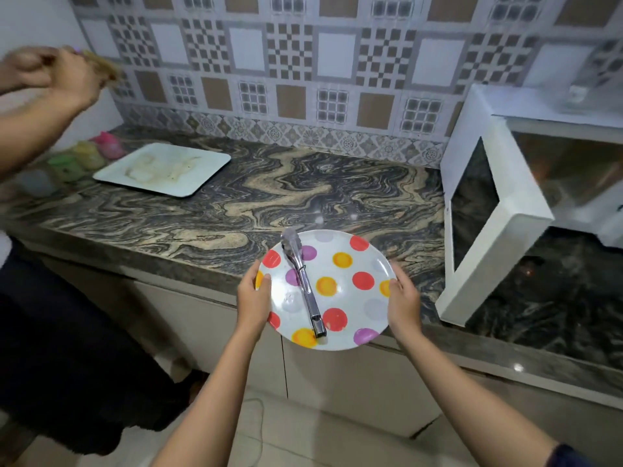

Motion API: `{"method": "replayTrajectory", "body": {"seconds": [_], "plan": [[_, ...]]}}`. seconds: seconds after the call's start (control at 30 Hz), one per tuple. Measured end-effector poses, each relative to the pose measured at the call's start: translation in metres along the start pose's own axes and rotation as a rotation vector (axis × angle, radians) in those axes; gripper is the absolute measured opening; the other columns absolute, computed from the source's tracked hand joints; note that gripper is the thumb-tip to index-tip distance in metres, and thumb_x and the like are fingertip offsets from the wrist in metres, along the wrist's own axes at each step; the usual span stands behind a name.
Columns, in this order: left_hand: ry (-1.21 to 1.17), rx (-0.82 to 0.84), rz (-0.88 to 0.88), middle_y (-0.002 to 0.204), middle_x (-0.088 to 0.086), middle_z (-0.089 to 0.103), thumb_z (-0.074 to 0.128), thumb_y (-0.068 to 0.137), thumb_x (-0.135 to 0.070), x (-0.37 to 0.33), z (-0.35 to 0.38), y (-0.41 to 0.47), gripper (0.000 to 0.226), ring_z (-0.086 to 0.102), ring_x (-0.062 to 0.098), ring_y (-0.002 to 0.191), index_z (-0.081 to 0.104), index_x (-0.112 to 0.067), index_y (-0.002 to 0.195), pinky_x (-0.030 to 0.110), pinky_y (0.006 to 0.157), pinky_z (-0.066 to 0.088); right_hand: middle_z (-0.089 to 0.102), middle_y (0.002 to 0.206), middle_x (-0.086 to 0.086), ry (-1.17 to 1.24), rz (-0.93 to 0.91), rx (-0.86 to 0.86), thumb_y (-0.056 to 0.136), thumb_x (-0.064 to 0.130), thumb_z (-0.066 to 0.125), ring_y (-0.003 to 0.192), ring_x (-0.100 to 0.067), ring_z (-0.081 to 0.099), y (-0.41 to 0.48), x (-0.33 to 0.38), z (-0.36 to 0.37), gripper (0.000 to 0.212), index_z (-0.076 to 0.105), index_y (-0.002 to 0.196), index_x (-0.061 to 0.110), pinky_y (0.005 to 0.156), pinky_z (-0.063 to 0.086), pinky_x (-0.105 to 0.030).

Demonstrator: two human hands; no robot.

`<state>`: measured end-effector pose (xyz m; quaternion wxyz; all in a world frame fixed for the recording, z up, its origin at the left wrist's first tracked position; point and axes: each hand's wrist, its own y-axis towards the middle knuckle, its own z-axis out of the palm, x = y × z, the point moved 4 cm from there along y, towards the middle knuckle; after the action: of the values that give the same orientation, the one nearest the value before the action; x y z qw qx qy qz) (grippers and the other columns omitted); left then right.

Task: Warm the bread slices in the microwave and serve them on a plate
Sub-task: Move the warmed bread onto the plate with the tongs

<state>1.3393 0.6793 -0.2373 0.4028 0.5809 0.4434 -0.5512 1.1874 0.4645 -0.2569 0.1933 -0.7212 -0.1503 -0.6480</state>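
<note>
**Fingers (266,280) pinching spotted plate while bread is lying across the counter**

Fingers and thumbs of both hands are curling over opposite rims of a round white plate (337,237) dotted with red, orange and purple spots. The left hand (253,298) is taking the left edge and the right hand (403,298) the right. The person is holding the plate level, partly over the front edge of the dark marbled stone countertop (269,197), apparently so that the shiny metal tongs (303,281) lying loose across it are not sliding off. To the right, the white microwave oven (526,106) is standing with its door (495,230) swung wide, its cavity looking ready for loading or unloading. What appear to be pale bread slices (158,170) are resting on a white rectangular tray (205,163) at the far left of the counter, well apart from the plate; blur is making them hard to confirm. Beside the tray, small coloured containers (84,156) are clustering near the wall. A second person's hands (60,75) are hovering, blurred, at upper left, holding something that cannot be made out. Judging by the breadless plate, serving is not yet done.
</note>
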Motion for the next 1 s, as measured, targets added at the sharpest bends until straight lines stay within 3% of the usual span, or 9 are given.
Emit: {"method": "replayTrajectory", "body": {"seconds": [0.13, 0.23, 0.43, 0.5, 0.77, 0.87, 1.0], "plan": [[-0.019, -0.015, 0.021, 0.105, 0.006, 0.068, 0.042, 0.091, 0.0, -0.016, -0.011, -0.061, 0.034, 0.063, 0.018, 0.09, 0.062, -0.011, 0.116, 0.026, 0.069, 0.052, 0.055, 0.132, -0.001, 0.052, -0.022, 0.017, 0.096, 0.008, 0.037, 0.121, -0.02, 0.052, -0.047, 0.014, -0.034, 0.041, 0.051, 0.133, 0.013, 0.102, 0.044, -0.039], [-0.025, -0.007, 0.054, 0.095, 0.004, 0.068, 0.042, 0.088, 0.001, -0.028, -0.014, -0.106, 0.033, 0.063, 0.019, 0.085, 0.064, -0.015, 0.106, 0.035, 0.073, 0.052, 0.053, 0.137, -0.005, 0.051, -0.044, 0.013, 0.097, 0.012, 0.038, 0.126, -0.023, 0.05, -0.084, 0.02, -0.065, 0.04, 0.049, 0.135, 0.013, 0.106, 0.041, -0.047], [-0.046, 0.093, 0.078, 0.087, -0.001, 0.067, 0.042, 0.089, 0.002, -0.044, 0.004, -0.193, 0.03, 0.061, 0.015, 0.078, 0.063, -0.019, 0.096, 0.03, 0.067, 0.049, 0.06, 0.119, 0.003, -0.001, -0.089, -0.076, 0.095, 0.007, 0.038, 0.113, -0.02, 0.056, -0.154, 0.032, -0.151, 0.037, 0.056, 0.128, 0.01, 0.1, 0.046, -0.04], [-0.053, 0.123, 0.068, 0.089, -0.004, 0.066, 0.042, 0.09, 0.001, -0.044, 0.016, -0.207, 0.03, 0.061, 0.015, 0.081, 0.061, -0.02, 0.1, 0.029, 0.069, 0.05, 0.057, 0.128, -0.001, -0.025, -0.097, -0.122, 0.095, 0.008, 0.039, 0.121, -0.022, 0.052, -0.165, 0.032, -0.174, 0.039, 0.052, 0.132, 0.008, 0.104, 0.042, -0.04], [-0.104, 0.343, 0.035, 0.088, -0.004, 0.066, 0.041, 0.091, 0.001, -0.05, 0.119, -0.276, 0.035, 0.061, 0.016, 0.081, 0.061, -0.028, 0.093, 0.033, 0.075, 0.051, 0.054, 0.135, -0.009, -0.036, -0.073, -0.374, 0.096, 0.008, 0.038, 0.125, -0.024, 0.049, -0.196, 0.02, -0.305, 0.039, 0.051, 0.132, 0.006, 0.105, 0.039, -0.034], [-0.106, 0.438, 0.028, 0.091, -0.002, 0.067, 0.042, 0.091, 0.002, -0.05, 0.172, -0.288, 0.031, 0.062, 0.02, 0.087, 0.063, -0.018, 0.103, 0.036, 0.079, 0.051, 0.055, 0.133, -0.008, -0.012, -0.04, -0.462, 0.096, 0.006, 0.037, 0.123, -0.023, 0.05, -0.191, 0.014, -0.351, 0.039, 0.051, 0.133, 0.006, 0.102, 0.04, -0.032], [-0.098, 0.514, 0.021, 0.092, -0.004, 0.064, 0.041, 0.093, 0.001, -0.05, 0.242, -0.299, 0.029, 0.06, 0.019, 0.09, 0.057, -0.022, 0.102, 0.036, 0.086, 0.049, 0.057, 0.13, -0.008, -0.025, -0.001, -0.545, 0.096, 0.011, 0.038, 0.121, -0.026, 0.053, -0.167, -0.001, -0.405, 0.039, 0.052, 0.132, 0.012, 0.103, 0.043, -0.046]]}}
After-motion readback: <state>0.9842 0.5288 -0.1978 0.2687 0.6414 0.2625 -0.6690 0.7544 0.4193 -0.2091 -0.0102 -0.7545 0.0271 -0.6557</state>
